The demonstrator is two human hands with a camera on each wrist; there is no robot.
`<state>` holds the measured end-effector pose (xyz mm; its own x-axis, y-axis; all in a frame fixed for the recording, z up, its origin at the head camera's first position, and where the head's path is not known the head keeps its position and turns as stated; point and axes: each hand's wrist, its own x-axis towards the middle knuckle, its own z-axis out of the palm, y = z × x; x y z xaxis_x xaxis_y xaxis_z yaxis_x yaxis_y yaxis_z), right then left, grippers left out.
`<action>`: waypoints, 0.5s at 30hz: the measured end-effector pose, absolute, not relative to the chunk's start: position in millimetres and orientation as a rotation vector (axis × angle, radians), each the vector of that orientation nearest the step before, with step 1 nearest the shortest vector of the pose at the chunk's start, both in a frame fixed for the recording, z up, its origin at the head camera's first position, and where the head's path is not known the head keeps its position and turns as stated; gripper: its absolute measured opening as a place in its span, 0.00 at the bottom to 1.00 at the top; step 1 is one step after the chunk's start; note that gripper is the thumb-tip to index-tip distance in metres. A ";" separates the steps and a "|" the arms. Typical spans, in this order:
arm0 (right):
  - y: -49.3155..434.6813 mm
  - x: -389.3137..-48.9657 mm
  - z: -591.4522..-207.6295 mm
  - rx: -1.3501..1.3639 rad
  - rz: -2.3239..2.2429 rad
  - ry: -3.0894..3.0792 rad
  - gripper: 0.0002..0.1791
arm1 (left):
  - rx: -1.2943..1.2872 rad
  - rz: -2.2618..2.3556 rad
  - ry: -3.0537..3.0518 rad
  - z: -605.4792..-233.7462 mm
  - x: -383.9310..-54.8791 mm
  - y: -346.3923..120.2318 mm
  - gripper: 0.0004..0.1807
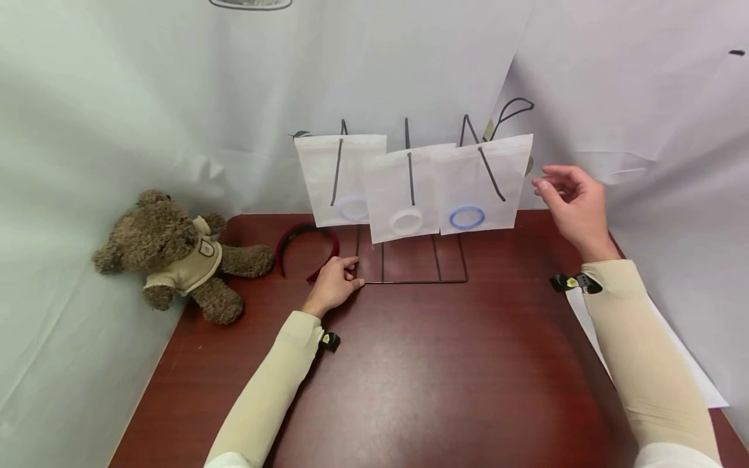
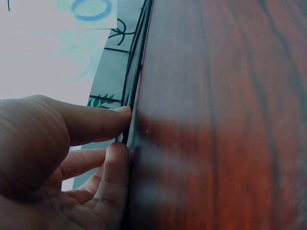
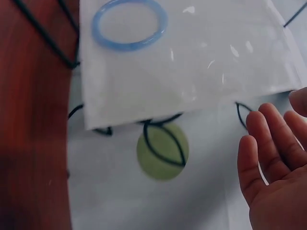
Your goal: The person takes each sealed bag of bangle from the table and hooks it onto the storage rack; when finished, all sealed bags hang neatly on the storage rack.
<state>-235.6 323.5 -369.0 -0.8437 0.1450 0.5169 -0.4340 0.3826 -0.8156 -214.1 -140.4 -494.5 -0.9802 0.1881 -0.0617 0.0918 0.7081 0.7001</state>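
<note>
A black wire display rack [image 1: 417,282] stands on the table, with three hooks jutting forward. Each hook bears a white pouch: a left pouch [image 1: 318,169], a middle pouch [image 1: 391,179] and a right pouch [image 1: 508,172]. A pale ring [image 1: 406,222] shows in the middle pouch, a blue ring [image 1: 467,218] in the right one. At the rack's front left base corner, my left hand [image 1: 333,286] pinches the wire between thumb and finger. My right hand [image 1: 576,205] hovers just right of the right pouch, fingers loosely bent, holding nothing.
A brown teddy bear [image 1: 175,253] sits at the table's left edge. Behind my left hand lies a dark red headband [image 1: 307,227]. White sheet material [image 1: 693,364] lies beneath my right forearm. Pale curtains [image 1: 380,65] with leaf drawings surround the table [image 1: 427,370].
</note>
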 end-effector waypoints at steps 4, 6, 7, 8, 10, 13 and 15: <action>338.9 -223.6 -376.2 0.224 1.492 -2.152 0.14 | 0.219 1.129 2.780 -493.5 -213.5 -141.2 0.34; 346.9 -218.7 -381.3 0.204 1.479 -2.177 0.13 | 0.219 1.126 2.777 -492.9 -213.7 -141.3 0.34; 350.8 -216.0 -384.0 0.194 1.469 -2.193 0.13 | 0.220 1.126 2.775 -492.5 -213.7 -141.2 0.34; 354.7 -213.4 -387.0 0.180 1.453 -2.214 0.13 | 0.223 1.126 2.772 -491.9 -213.7 -140.9 0.34; 362.2 -207.4 -393.4 0.151 1.414 -2.260 0.13 | 0.227 1.125 2.766 -491.1 -213.6 -140.5 0.34; 371.6 -197.0 -402.8 0.102 1.345 -2.345 0.13 | 0.241 1.121 2.761 -490.2 -212.5 -140.1 0.34; 377.0 -190.4 -409.3 0.072 1.300 -2.400 0.14 | 0.246 1.118 2.762 -490.4 -211.6 -140.6 0.34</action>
<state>-190.4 377.0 -409.3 -0.9152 0.1460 0.3756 -0.2349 0.5640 -0.7916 -211.6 -140.6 -490.4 -0.9751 0.2075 -0.0787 0.0944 0.7084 0.6994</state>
